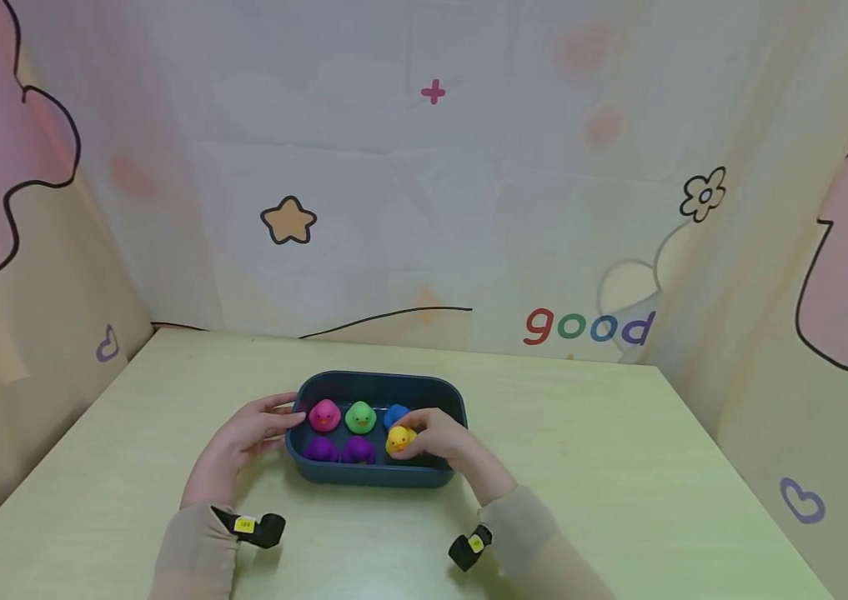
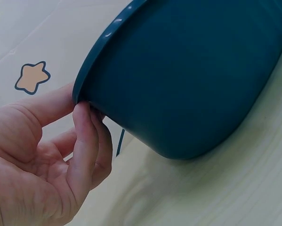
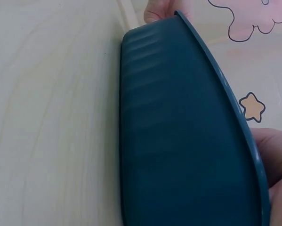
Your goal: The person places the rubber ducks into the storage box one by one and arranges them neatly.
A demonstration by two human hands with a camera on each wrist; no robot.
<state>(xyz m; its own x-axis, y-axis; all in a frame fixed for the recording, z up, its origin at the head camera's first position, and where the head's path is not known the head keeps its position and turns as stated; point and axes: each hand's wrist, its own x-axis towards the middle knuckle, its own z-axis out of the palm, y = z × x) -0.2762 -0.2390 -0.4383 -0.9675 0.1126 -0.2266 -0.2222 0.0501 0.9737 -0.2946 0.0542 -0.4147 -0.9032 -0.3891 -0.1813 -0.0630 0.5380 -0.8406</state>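
A dark teal tub (image 1: 374,475) stands on the table with toy ducks inside. In its back row are a pink duck (image 1: 324,416), a green duck (image 1: 360,418) and a partly covered blue duck (image 1: 395,415). Two purple ducks, one at the left (image 1: 322,449) and one beside it (image 1: 358,450), lie along the front. My right hand (image 1: 442,436) pinches a yellow duck (image 1: 398,440) between thumb and fingers inside the tub's right part. At the left end, my left hand (image 1: 254,429) holds the tub's rim (image 2: 98,52). The tub's wall hides most of my right hand in the right wrist view.
The pale wooden table (image 1: 581,467) extends around the tub. A patterned cloth (image 1: 424,208) rises behind it and at both sides. Each wrist carries a small black camera, one on the left (image 1: 266,531) and one on the right (image 1: 469,548).
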